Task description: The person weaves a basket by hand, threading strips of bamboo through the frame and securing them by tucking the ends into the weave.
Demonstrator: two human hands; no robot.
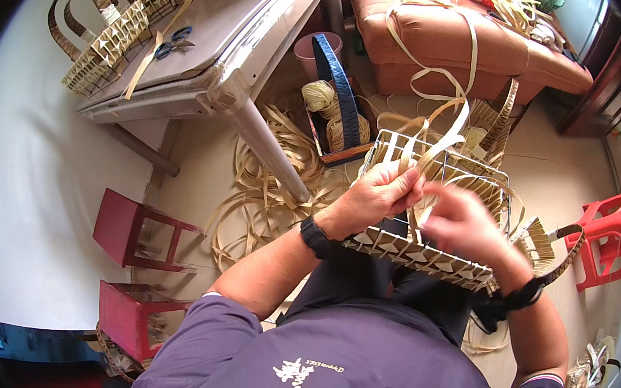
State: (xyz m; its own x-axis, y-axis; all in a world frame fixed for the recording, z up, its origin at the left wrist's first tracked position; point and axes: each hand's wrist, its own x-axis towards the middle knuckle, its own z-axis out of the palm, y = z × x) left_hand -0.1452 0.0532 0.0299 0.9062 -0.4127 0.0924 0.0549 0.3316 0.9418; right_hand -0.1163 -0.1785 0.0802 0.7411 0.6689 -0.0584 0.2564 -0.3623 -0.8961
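A wire-framed basket (426, 257) rests on my lap, its sides partly woven with pale flat strips. My left hand (383, 195) is closed in a pinch on a pale weaving strip (449, 137) above the basket's left part. Loops of that strip rise out of the hand toward the far side. My right hand (468, 223) is over the basket's right half, close to the left fingertips. Motion smears its fingers, so I cannot make out whether they hold anything. A brown wrapped handle (501, 124) shows just beyond the basket's far right corner.
Loose strips (266, 181) lie heaped on the floor at left, near a table leg (273, 148). A blue-handled basket (346, 83) holds balls of cord. Scissors (174, 42) lie on the table (215, 22). Red stools stand left (119, 226) and right (612, 236).
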